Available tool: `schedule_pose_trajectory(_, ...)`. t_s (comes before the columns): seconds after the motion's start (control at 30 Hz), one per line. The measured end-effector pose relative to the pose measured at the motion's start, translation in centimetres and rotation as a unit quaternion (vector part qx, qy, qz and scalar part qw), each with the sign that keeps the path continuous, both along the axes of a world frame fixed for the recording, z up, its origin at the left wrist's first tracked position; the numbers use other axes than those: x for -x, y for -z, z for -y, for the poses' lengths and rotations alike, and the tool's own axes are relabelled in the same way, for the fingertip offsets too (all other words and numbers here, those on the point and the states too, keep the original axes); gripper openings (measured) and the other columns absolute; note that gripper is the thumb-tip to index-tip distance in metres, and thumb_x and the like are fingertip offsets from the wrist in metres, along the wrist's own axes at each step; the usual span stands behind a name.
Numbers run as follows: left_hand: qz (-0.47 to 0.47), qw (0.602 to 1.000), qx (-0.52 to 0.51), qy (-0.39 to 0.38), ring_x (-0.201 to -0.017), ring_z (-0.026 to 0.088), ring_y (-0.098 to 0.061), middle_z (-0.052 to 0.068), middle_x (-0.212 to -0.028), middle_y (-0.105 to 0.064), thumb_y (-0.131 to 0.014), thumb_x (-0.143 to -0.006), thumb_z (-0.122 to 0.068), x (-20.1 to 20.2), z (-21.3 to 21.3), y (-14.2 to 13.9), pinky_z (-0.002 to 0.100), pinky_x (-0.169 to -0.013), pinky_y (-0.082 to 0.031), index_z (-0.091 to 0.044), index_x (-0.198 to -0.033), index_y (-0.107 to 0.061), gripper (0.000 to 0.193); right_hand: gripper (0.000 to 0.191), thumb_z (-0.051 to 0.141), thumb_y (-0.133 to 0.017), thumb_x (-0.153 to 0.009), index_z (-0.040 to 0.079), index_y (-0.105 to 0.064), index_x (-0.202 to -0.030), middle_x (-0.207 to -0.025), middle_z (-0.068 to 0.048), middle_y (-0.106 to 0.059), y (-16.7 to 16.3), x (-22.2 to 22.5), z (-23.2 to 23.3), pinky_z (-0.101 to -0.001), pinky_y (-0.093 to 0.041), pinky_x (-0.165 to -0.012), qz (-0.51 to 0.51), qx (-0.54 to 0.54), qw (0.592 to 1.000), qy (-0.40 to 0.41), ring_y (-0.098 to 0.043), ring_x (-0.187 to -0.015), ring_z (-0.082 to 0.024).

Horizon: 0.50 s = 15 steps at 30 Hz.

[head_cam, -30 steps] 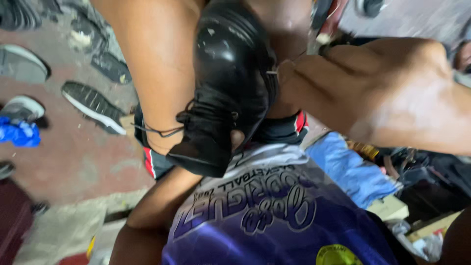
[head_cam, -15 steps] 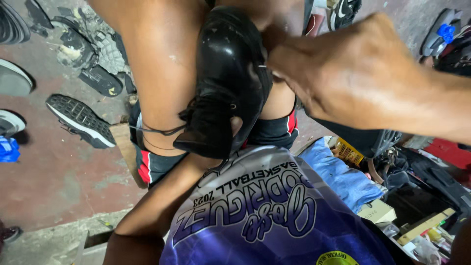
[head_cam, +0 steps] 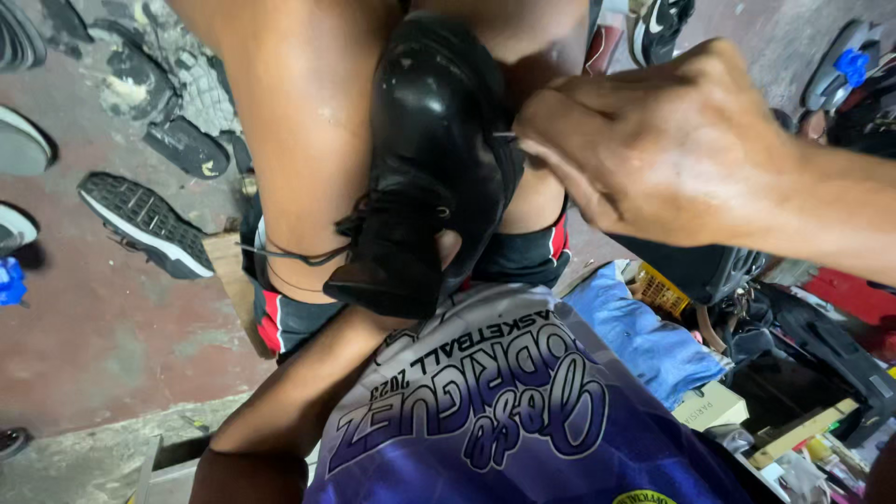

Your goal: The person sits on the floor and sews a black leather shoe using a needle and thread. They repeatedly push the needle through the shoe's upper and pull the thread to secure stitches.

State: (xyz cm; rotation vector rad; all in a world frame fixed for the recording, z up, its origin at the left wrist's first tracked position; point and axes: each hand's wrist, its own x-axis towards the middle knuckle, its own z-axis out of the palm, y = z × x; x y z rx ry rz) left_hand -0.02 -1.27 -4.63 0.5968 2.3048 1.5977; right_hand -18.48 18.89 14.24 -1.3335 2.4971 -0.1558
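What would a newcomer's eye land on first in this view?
The black leather shoe, clamped upright between the person's bare knees at centre. Next, the right hand at upper right, its fingertips pinched against the shoe's edge, apparently on a thin needle. To the left, loose shoe soles lie on the reddish floor; the left hand is out of sight.

A shoe (head_cam: 429,168) sits at frame centre, wedged between the person's knees. The right hand (head_cam: 653,149) touches its right edge from the upper right. A loose sole (head_cam: 145,224) and other soles (head_cam: 177,112) lie on the floor (head_cam: 103,345) at left. A cloth (head_cam: 644,336) lies lower right, beside a box (head_cam: 709,406).
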Motion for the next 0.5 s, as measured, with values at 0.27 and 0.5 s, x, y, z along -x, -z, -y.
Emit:
schedule_pose_trajectory(0.27, -0.001, 1.000, -0.002, -0.007, -0.091, 0.029, -0.057, 0.017, -0.099, -0.060, -0.066, -0.096, -0.014, 1.4, -0.6, -0.6, 0.041, -0.081, -0.047, -0.001, -0.113, -0.066, 0.022, 0.010, 0.016, -0.073, -0.084, 0.007, -0.069, -0.086, -0.080, -0.006, -0.070, 0.5, -0.1, 1.3, -0.0345, -0.045, -0.044, -0.060, -0.078, 0.993, -0.061, -0.063, -0.054, -0.018)
schedule_pose_trajectory(0.5, 0.301, 0.943, -0.140, -0.005, -0.089, 0.027, -0.056, 0.016, -0.099, -0.058, -0.065, -0.100, -0.012, -1.0, 3.7, -4.1, 0.039, -0.079, -0.047, 0.000, -0.116, -0.065, 0.019, 0.012, 0.014, -0.076, -0.097, 0.005, -0.069, -0.093, -0.087, -0.007, -0.068, 0.1, -1.7, -1.9, -0.0378, -0.052, -0.063, 0.014, -0.010, 0.997, 0.073, -0.065, -0.067, -0.024)
